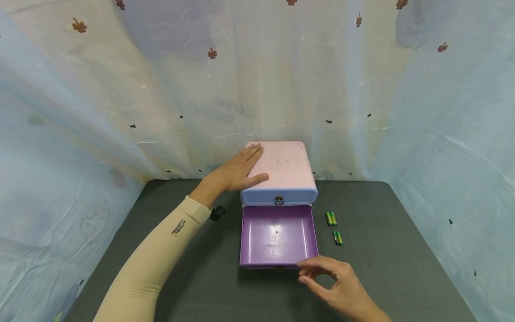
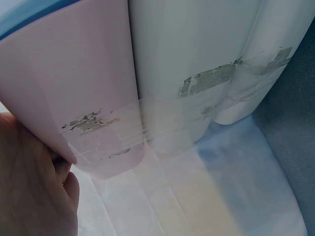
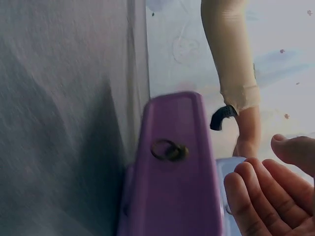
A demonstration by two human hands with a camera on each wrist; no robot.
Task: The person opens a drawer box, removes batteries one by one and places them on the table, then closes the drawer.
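A small drawer cabinet with a pink top and a blue upper drawer front stands on the table. Below it, a purple drawer is pulled out with nothing inside; its brass ring pull shows in the right wrist view. My left hand rests on the left part of the pink top, fingers extended. Close to the drawer's front right corner is my right hand, fingers bent and thumb apart, holding nothing. Whether its fingertips touch the rim I cannot tell.
Right of the drawer, green batteries lie in two small groups, one farther back and one nearer. A dark grey cloth covers the table. A patterned curtain hangs behind the cabinet and along both sides.
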